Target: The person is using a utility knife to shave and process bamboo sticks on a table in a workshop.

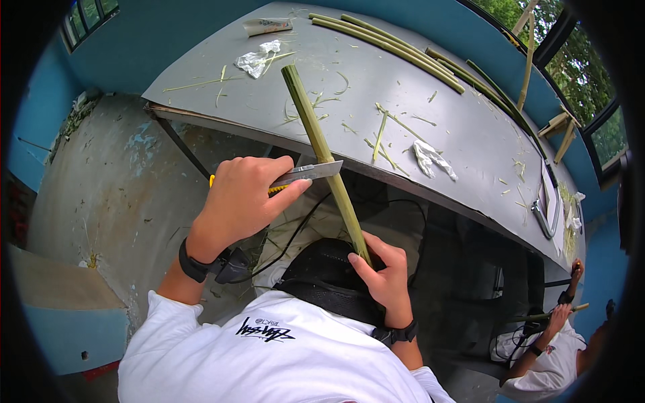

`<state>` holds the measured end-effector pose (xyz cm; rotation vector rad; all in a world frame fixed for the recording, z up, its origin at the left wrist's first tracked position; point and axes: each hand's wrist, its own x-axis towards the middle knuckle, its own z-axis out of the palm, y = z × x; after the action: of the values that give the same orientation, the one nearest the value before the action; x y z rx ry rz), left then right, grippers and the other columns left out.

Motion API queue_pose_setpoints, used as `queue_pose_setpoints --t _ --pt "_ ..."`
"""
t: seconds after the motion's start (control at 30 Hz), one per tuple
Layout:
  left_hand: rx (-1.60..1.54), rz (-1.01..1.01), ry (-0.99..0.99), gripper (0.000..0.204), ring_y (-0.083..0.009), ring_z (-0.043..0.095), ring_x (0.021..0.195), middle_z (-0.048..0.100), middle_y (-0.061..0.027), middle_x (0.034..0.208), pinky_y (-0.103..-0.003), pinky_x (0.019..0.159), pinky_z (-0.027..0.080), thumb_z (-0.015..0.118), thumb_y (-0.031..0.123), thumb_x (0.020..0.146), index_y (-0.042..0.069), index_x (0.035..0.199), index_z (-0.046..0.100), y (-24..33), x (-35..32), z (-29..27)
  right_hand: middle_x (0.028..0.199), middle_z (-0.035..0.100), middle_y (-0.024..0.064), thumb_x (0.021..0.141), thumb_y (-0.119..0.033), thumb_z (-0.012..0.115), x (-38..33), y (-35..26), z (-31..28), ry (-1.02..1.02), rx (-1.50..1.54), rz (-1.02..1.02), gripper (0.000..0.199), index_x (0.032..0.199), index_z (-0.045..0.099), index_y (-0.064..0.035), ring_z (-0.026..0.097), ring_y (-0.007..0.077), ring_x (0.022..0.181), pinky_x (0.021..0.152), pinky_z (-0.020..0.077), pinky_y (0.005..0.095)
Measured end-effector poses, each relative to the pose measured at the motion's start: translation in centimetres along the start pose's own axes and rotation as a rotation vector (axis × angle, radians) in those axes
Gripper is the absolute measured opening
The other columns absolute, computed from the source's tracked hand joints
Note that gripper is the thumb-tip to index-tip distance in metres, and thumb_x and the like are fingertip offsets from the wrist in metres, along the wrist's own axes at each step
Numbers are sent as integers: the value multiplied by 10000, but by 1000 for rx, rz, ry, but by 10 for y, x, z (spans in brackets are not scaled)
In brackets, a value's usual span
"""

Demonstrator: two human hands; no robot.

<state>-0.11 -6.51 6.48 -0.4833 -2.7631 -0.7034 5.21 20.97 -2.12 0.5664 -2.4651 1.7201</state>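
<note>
My left hand (245, 195) is closed round the yellow handle of a utility knife (316, 172). Its wide blade lies across a green bamboo stick (310, 121), touching it a little above mid-length. My right hand (386, 269) grips the stick's lower end close to my lap. The stick slants up and away to the left, its far end above the table. I wear a dark strap on each wrist.
Ahead stands a grey table (222, 74) strewn with shavings, crumpled tissues (259, 59), a paper cup (267, 25) and several bamboo poles (390, 46). A hacksaw-like metal frame (549, 215) lies at its right end. Beyond it, another person (554, 342) holds a stick.
</note>
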Motion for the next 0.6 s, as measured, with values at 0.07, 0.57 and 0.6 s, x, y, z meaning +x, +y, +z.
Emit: queue_pose_setpoints --t 0.07,0.57,0.6 --pt "3 4 0 371 -369 573 607 581 -152 666 -433 566 411 690 357 935 22 802 605 0 0 0 841 734 137 858 -79 782 0 -1 0 -4 1 7 391 1218 701 47 702 186 694 671 527 286" --pt "-6 12 47 365 -393 584 639 590 -166 681 -447 579 423 688 351 938 21 809 599 -2 1 -1 856 738 132 857 -83 786 -2 3 2 -11 36 38 363 1181 699 54 710 191 713 688 531 284" --pt "-5 3 28 369 -395 581 639 587 -167 679 -448 578 420 684 354 941 20 809 597 -3 1 0 858 739 132 857 -83 785 -2 3 2 -10 35 40 363 1181 699 54 712 191 717 691 532 284"
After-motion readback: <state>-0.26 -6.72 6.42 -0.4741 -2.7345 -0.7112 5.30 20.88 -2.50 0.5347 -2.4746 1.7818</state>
